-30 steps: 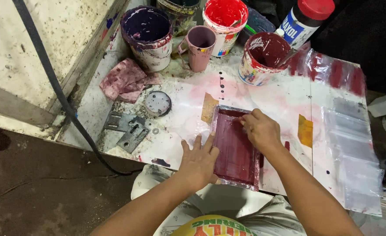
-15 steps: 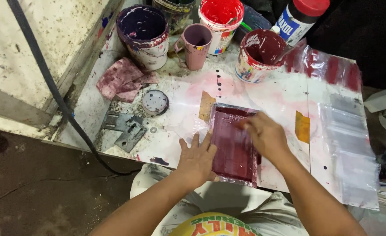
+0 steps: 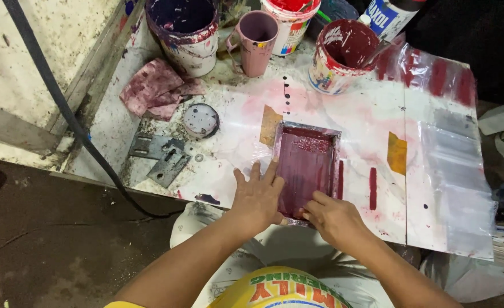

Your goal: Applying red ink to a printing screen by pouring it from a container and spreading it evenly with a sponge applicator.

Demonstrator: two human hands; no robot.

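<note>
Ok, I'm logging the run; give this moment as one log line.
left hand: flat on small framed screen's left edge | right hand: at its near end | dark-red paint can: behind

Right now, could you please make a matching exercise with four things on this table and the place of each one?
Things:
1. mug
2. rag
3. metal plates
4. frame

Places:
A. under both hands, at the near edge of the table
B. at the back, between the dark purple bucket and the red bucket
C. near the left edge, beside the black cable
D. just in front of the dark purple bucket

Pairs: 1-B, 2-D, 3-C, 4-A
</note>
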